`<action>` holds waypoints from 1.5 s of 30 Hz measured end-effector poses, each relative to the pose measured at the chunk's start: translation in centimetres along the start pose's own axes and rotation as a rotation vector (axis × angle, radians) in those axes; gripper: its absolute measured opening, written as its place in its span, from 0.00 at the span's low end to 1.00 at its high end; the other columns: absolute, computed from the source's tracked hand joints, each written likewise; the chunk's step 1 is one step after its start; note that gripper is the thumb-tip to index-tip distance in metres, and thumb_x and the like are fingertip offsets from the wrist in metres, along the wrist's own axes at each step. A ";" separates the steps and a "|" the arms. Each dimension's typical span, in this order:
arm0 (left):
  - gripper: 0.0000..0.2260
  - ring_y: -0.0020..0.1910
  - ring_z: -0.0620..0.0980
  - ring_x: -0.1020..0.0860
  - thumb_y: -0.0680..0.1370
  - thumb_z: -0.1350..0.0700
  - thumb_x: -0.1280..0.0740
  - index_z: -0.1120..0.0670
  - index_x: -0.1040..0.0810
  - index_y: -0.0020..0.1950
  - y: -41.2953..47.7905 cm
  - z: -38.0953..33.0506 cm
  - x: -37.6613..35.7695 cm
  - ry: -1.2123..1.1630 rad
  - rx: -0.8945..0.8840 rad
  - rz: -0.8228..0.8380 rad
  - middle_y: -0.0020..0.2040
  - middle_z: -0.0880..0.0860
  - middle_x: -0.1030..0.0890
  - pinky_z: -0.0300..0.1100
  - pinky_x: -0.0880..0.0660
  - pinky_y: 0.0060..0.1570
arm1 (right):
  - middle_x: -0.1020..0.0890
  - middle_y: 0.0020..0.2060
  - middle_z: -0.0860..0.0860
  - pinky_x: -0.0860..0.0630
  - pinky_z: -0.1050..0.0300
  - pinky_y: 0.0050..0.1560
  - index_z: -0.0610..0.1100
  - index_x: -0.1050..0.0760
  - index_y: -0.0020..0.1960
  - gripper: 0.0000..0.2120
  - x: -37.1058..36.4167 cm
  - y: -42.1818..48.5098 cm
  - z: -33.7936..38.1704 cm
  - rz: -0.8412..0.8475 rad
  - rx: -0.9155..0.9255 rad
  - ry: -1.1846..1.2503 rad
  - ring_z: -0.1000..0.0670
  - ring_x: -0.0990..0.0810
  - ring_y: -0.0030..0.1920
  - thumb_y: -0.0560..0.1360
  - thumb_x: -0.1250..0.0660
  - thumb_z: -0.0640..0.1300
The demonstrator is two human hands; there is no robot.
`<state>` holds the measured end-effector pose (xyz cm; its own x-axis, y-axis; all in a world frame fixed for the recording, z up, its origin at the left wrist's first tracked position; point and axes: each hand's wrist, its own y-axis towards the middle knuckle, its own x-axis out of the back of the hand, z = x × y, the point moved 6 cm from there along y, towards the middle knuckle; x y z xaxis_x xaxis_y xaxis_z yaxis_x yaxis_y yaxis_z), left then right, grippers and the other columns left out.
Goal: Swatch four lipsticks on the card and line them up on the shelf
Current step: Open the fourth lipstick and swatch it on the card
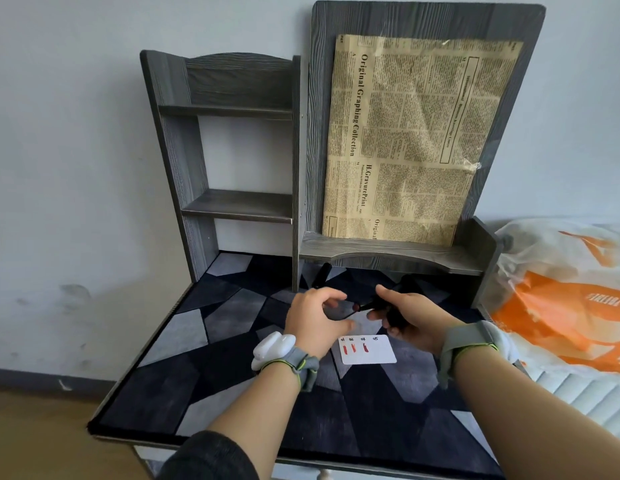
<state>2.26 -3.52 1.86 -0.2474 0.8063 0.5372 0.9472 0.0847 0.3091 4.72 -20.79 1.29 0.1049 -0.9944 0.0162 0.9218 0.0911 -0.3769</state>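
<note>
My right hand (410,322) grips a black lipstick (394,317) whose thin applicator ends in a red tip (356,307) pointing left. My left hand (313,322) hovers just left of that tip with thumb and fingers curled; whether they hold anything is unclear. Both hands are above the white swatch card (374,355), which lies on the patterned mat and carries three red swatches (353,348) under its numbers; the rightmost spot is blank. Another black lipstick (323,274) lies under the low shelf (381,255). A dark object (410,281) behind my right hand is partly hidden.
A grey wooden shelf unit (232,206) with two upper boards stands at the back left. A newspaper-print sheet (419,140) leans on the right back panel. An orange and white plastic bag (564,299) lies to the right. The grey-black mat (204,382) covers the table.
</note>
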 end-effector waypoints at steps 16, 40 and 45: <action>0.08 0.48 0.46 0.23 0.67 0.49 0.26 0.44 0.17 0.46 0.4 -1.9 -0.1 -0.026 -0.103 -0.081 0.42 0.44 0.18 0.43 0.25 0.49 | 0.26 0.28 0.49 0.36 0.61 0.27 0.42 0.25 0.42 0.15 -0.7 0.0 0.0 0.044 -0.009 -0.057 0.52 0.31 0.27 0.75 0.34 0.55; 0.06 0.38 0.42 0.19 0.67 0.49 0.25 0.49 0.18 0.39 0.9 -1.2 0.5 -0.155 0.001 -0.016 0.35 0.45 0.17 0.40 0.22 0.42 | 0.27 0.28 0.49 0.35 0.61 0.27 0.42 0.25 0.42 0.14 -1.5 -0.1 0.5 0.092 0.002 -0.051 0.53 0.31 0.25 0.76 0.34 0.54; 0.06 0.39 0.38 0.19 0.69 0.60 0.25 0.53 0.16 0.44 0.8 -1.3 0.1 -0.449 0.030 0.027 0.39 0.46 0.16 0.33 0.25 0.45 | 0.27 0.28 0.48 0.36 0.61 0.28 0.43 0.23 0.40 0.17 -1.7 -0.3 0.6 0.101 -0.003 -0.063 0.52 0.31 0.26 0.76 0.36 0.56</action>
<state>2.76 -4.14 3.23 -0.1160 0.9820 0.1490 0.9591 0.0718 0.2737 4.53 -19.11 1.93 0.2204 -0.9747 0.0366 0.9042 0.1901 -0.3824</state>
